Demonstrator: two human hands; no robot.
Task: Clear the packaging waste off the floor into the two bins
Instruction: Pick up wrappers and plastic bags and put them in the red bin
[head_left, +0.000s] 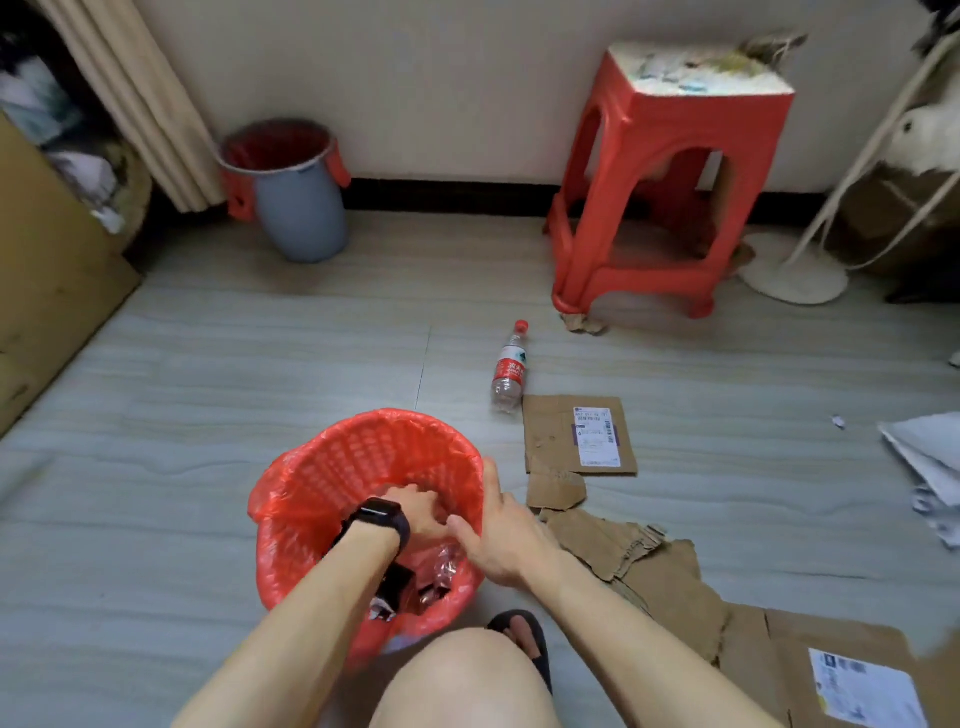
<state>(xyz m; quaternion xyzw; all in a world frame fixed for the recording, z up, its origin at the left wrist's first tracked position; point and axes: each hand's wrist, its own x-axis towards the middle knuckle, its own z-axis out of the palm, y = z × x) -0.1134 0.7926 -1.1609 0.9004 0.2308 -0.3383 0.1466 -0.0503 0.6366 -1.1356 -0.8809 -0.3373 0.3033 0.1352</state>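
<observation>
**Dropping waste into the near bin, with the bottle and cardboard left to clear**

The left hand is sunk inside the round plastic basket bin lined with a red bag. Its fingers curl downward over the crinkled wrappers at the bottom, and I cannot tell whether it holds anything. The right hand holds the bin's right rim, thumb inside and fingers along the outside, steadying it. This looks like the deposit step of one load.

Much is still on the floor. The clear plastic water bottle with a red cap and red label lies on its side beyond the bin to the right. Its long axis runs almost straight away from the person. The cap points toward the red plastic stool, and the base lies just beside a corner of the flat brown cardboard piece with a white shipping label. Torn brown cardboard scraps lie to the right of the bin.

The next move probably calls for freeing both hands, then reaching forward and right to take the bottle across its middle. The grey plastic bin with a red liner stands well apart, against the far wall.
</observation>
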